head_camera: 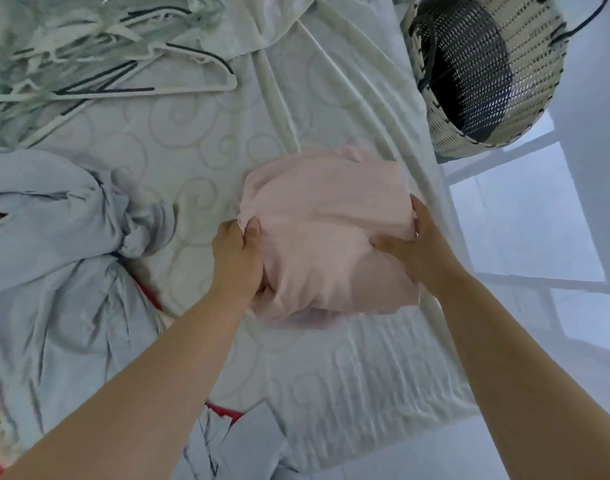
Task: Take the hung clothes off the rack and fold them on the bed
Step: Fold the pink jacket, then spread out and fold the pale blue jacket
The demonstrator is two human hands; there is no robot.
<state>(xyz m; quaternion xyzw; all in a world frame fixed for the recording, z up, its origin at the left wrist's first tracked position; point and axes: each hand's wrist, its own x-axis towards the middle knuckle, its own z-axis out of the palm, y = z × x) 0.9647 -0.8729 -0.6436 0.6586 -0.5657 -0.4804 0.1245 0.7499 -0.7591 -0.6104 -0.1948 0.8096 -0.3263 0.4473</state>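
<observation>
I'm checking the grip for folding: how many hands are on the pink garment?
2. The left hand pinches the pink garment at its left edge; the right hand grips its right edge. No other hand shows.

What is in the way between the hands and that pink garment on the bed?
Nothing visible: the left hand pinches the pink garment at one edge, the right hand grips the other side, and it lies on the bed.

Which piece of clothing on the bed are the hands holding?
The pink garment: left hand pinches its left edge, right hand grips its right. The grey-blue clothes lie untouched to the left.
</observation>
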